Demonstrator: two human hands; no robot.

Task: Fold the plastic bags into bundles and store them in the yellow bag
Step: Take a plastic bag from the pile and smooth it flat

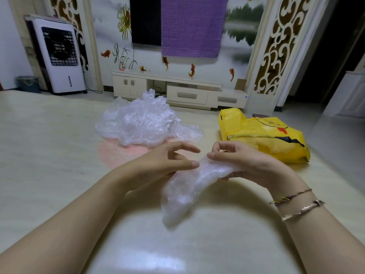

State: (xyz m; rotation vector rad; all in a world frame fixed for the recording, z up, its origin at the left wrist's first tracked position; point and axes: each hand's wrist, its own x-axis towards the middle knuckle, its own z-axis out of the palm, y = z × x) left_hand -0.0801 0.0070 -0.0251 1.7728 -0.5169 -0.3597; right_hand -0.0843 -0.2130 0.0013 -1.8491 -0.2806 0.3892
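Here, a person's left hand (167, 163) and right hand (243, 161) each pinch one clear plastic bag (187, 186), stretched between them, apparently for folding. Beyond it lies the unfolded heap (142, 119); right of the heap, the yellow bag (264, 135) waits within reach.

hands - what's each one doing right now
Left hand: pinches the clear plastic bag.
Right hand: grips the same bag's other end.

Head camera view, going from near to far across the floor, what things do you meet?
Clear plastic bag held in both hands → pile of clear plastic bags → white TV cabinet by the wall.
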